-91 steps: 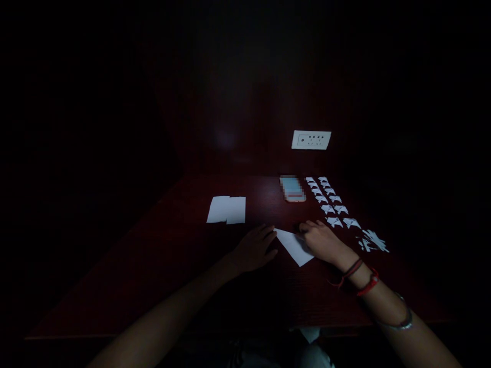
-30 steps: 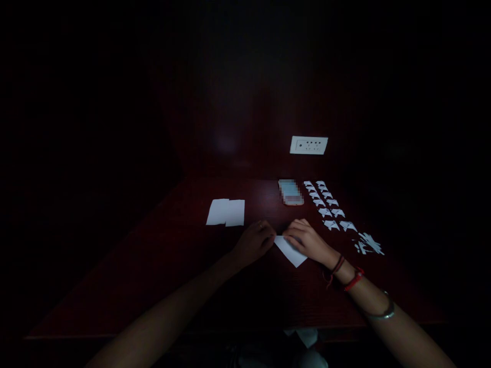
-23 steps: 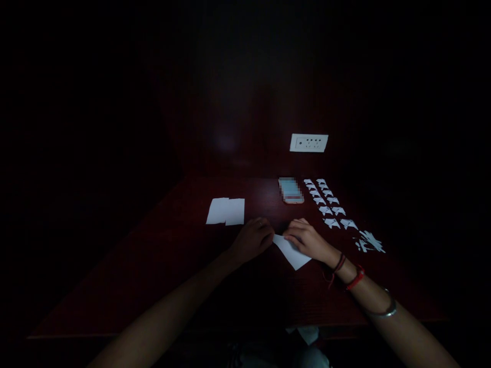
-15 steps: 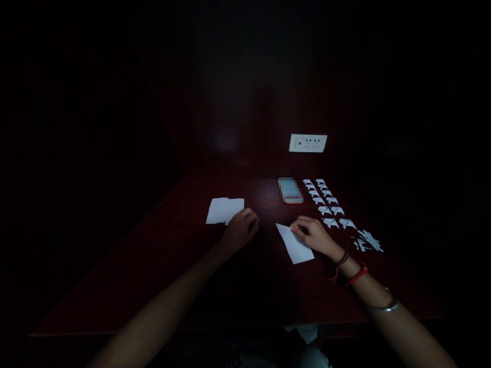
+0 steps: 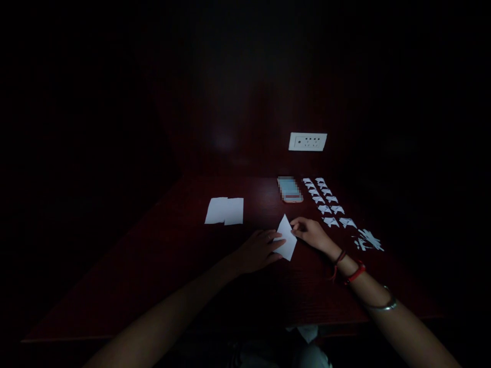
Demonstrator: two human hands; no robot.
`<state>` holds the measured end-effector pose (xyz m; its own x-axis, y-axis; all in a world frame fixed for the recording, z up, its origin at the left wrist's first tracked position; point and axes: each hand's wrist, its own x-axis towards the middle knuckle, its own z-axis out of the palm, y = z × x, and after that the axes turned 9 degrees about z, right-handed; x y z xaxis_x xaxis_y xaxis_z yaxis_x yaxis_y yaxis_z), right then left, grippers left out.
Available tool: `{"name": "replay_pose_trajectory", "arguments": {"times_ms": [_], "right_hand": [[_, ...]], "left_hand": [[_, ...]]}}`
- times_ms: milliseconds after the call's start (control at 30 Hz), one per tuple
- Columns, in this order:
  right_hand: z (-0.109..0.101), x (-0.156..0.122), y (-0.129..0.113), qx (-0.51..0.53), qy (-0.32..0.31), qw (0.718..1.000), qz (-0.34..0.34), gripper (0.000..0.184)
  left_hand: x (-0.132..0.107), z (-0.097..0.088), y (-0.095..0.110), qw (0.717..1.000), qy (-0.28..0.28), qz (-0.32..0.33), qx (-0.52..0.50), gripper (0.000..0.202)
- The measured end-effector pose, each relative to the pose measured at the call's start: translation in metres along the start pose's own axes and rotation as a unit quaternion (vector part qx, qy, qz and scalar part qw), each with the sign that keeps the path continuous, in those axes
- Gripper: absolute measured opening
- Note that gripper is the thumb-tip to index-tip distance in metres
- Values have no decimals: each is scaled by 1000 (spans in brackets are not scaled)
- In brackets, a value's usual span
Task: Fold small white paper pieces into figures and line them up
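Observation:
A small white sheet of paper (image 5: 288, 248) lies on the table between my hands, its pointed corner facing away from me. My left hand (image 5: 259, 250) rests on the paper's left side with fingers spread over it, a ring showing on one finger. At the right edge, my right hand (image 5: 311, 234) is closed, thumb and forefinger pinching the paper. Farther left lie two white paper pieces (image 5: 233, 211) side by side, slightly overlapping or touching; neither hand is on them.
A phone (image 5: 290, 189) lies toward the back. To its right run two rows of small folded paper pieces (image 5: 331, 222). Nearer me is a heap of thin paper strips (image 5: 369, 240). A socket panel (image 5: 307, 141) is on the wall behind the dark red table (image 5: 172, 286).
My left hand has come from the paper pieces on the left to the single sheet. That sheet has turned and shifted slightly left, while my right hand stays at its edge.

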<state>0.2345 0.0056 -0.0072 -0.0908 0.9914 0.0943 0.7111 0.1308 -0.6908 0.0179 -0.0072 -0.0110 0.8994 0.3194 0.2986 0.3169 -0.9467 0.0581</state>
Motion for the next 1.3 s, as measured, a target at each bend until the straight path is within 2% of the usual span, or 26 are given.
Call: {"name": "replay_pose_trajectory", "arguments": {"times_ms": [133,333,433,533,600,767,900,1033,1100,1233,1300], "right_hand": [[-2,-2,0,-44,15,998,-36,31],[-2,-4,0,-82,-13,994,-66,43],[-1,-3,2,-104,-18,992,-64,48],[0,-2,6,-131,4,990,-45,51],[0,0,10,-145,20,989,-30,52],[-1,4,15,-151,47,987,2,46],[-2,5,14,-119,34,992,6,29],[0,4,10,-110,25,994,-4,16],[2,4,10,-106,37,994,-12,18],[6,5,11,-94,45,994,-17,37],[8,6,12,-93,33,995,-16,35]], "left_hand": [[2,-8,1,1000,4,-26,5,28],[5,-11,3,999,10,-34,19,26],[3,-11,-1,999,36,-24,4,26],[1,-12,-8,997,67,-35,6,27],[0,-12,-11,997,61,-47,20,28],[3,-10,-7,999,9,-52,9,29],[6,-9,-3,999,4,-30,-26,24],[4,-4,-8,999,17,-28,-41,23],[2,-2,-10,999,22,-28,-41,24],[2,-2,-9,999,16,-27,-41,23],[3,-4,-7,999,15,-29,-39,24]]}}
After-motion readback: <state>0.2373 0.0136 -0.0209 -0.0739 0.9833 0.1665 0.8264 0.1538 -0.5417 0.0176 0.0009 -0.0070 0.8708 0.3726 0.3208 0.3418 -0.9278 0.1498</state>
